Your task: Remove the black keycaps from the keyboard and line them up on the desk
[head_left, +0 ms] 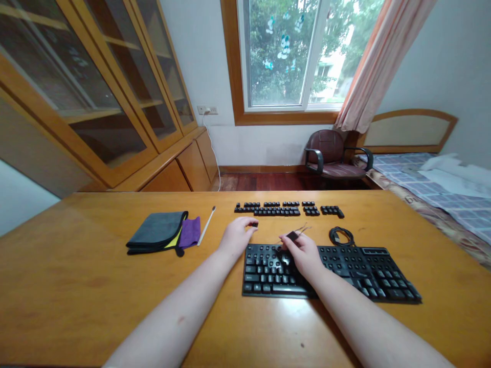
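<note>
My left hand [237,236] is just beyond the keyboard's left back corner. Its thumb and fingers are closed on a small black keycap [254,225]. Over the keyboard [286,288], my right hand [306,254] grips a keycap puller [293,235] with a black handle, its thin wires sticking out to the upper right. Bare switch stems show in the keyboard's back rows, while the front rows still carry caps. Behind both hands, loose keycaps [276,211] lie in two rows. The right hand covers part of the keyboard's middle.
A coiled black cable [341,236] lies behind the keyboard. To the left are a folded grey cloth [157,231], a purple cloth [190,231] and a white toothbrush [206,226]. Past the wooden table [76,286] stand an armchair [330,153], a bed and a glass-door cabinet.
</note>
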`<state>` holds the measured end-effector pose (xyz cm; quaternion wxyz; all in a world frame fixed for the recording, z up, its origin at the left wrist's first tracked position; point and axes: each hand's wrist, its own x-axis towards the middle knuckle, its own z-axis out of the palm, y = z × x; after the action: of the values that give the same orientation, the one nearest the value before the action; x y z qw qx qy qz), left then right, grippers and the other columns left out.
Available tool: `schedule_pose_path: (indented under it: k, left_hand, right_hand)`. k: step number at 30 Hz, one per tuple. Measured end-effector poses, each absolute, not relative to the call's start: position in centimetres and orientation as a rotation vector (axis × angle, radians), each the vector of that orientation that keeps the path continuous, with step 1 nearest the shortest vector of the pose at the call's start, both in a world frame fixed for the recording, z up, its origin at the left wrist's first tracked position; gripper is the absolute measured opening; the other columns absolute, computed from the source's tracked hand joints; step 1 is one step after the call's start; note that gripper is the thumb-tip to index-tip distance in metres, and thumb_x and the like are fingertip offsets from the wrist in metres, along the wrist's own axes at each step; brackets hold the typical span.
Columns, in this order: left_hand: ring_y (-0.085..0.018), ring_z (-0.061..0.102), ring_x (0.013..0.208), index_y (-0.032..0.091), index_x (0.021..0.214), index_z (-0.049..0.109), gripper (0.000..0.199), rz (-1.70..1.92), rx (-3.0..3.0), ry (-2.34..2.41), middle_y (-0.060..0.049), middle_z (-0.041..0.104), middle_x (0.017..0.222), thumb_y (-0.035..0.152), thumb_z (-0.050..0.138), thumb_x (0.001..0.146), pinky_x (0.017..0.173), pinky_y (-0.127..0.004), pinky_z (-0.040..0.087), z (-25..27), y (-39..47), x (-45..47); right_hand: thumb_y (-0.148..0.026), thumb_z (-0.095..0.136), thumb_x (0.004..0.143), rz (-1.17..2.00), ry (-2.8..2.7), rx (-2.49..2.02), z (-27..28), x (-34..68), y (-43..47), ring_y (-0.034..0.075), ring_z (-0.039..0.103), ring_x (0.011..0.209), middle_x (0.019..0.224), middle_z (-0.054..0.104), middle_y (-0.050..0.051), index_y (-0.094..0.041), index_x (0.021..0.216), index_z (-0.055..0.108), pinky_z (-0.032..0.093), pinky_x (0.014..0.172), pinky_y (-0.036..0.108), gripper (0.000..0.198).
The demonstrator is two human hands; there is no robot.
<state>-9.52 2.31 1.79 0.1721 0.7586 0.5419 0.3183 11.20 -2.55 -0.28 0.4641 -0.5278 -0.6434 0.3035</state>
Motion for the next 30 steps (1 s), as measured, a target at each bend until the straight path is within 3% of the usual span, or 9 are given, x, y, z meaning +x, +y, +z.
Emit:
schedule_pose_path:
  k: [8, 14, 30]
  left_hand:
    - [-0.019, 0.06, 0.083, 0.018, 0.09, 0.066, 0.017, 0.65, 2.13, 1.769, -0.005, 0.067, 0.087, 0.014, 0.062, 0.073, 0.077, -0.027, 0.046, -0.7, 9.4, -9.5]
    - [-0.02, 0.059, 0.09, 0.02, 0.091, 0.066, 0.016, 0.668, 2.131, 1.806, -0.006, 0.065, 0.095, 0.016, 0.057, 0.078, 0.083, -0.029, 0.044, -2.5, 9.5, -9.9]
    - [-0.02, 0.06, 0.087, 0.019, 0.095, 0.063, 0.017, 0.762, 2.138, 1.806, -0.007, 0.064, 0.096, 0.019, 0.058, 0.079, 0.081, -0.031, 0.046, -2.3, 9.7, -9.7]
  right_hand:
    - [-0.042, 0.052, 0.084, 0.745, -1.655, -1.263, -0.7, 11.2, -2.8, 0.02, 0.062, 0.076, 0.077, 0.065, 0.007, -0.017, 0.082, 0.069, 0.048, 0.07, 0.031, 0.03]
    - [-0.042, 0.052, 0.084, 0.753, -1.646, -1.275, -0.3, 11.2, -2.8, 0.02, 0.061, 0.074, 0.074, 0.064, 0.007, -0.017, 0.072, 0.068, 0.048, 0.07, 0.031, 0.032]
    - [-0.037, 0.054, 0.083, 0.874, -1.66, -1.303, -1.1, 11.0, -2.6, 0.02, 0.064, 0.073, 0.079, 0.067, 0.007, -0.017, 0.089, 0.067, 0.049, 0.069, 0.032, 0.025]
